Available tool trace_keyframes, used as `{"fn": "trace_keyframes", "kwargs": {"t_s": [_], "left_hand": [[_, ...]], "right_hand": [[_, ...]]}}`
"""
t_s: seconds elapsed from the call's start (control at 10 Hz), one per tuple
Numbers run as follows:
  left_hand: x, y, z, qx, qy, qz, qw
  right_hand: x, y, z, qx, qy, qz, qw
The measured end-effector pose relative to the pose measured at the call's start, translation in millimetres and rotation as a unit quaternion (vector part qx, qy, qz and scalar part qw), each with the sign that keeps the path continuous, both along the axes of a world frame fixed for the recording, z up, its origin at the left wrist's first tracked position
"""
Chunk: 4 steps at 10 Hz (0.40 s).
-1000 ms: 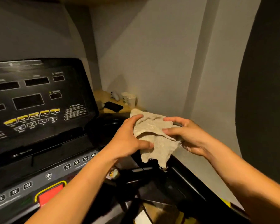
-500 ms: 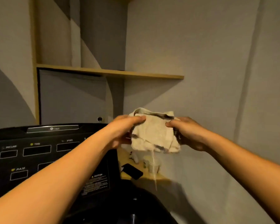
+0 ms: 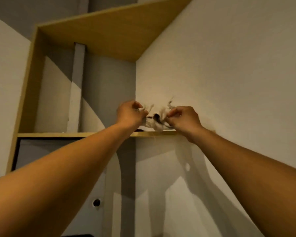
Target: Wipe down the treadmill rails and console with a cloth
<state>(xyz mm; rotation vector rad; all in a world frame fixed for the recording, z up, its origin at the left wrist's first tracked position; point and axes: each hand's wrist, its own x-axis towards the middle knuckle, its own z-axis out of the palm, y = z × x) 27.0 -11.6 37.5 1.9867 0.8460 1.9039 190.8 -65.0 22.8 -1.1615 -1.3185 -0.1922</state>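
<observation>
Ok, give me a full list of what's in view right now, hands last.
cloth: one, off-white, frayed, bunched between both hands just above the shelf board's front edge
shelf board: one, light wood, horizontal across the middle
top board: one, light wood, overhead, underside showing
side upright: one, light wood, left, joining the two boards
wall: one, cream, right half of the view
round hole: one, dark, in the grey panel below the shelf board
left hand: one, gripping the cloth's left end
right hand: one, gripping the cloth's right end
</observation>
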Motion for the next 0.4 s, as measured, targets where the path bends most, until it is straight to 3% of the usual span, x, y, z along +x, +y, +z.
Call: {"fn": "trace_keyframes", "kwargs": {"t_s": [0.1, 0.2, 0.3, 0.4], "left_hand": [[17, 31, 3, 0.020, 0.084, 0.076, 0.993], [23, 76, -3, -0.024, 0.209, 0.162, 0.964], [12, 92, -12, -0.076, 0.240, 0.165, 0.954], [-10, 87, -21, -0.108, 0.226, 0.056, 0.967]], "right_hand": [[14, 29, 1, -0.070, -0.218, -0.127, 0.965], [19, 56, 0, -0.152, -0.343, -0.167, 0.912], [17, 64, -2, -0.162, -0.364, -0.198, 0.896], [14, 52, 3, -0.128, -0.326, -0.191, 0.917]]}}
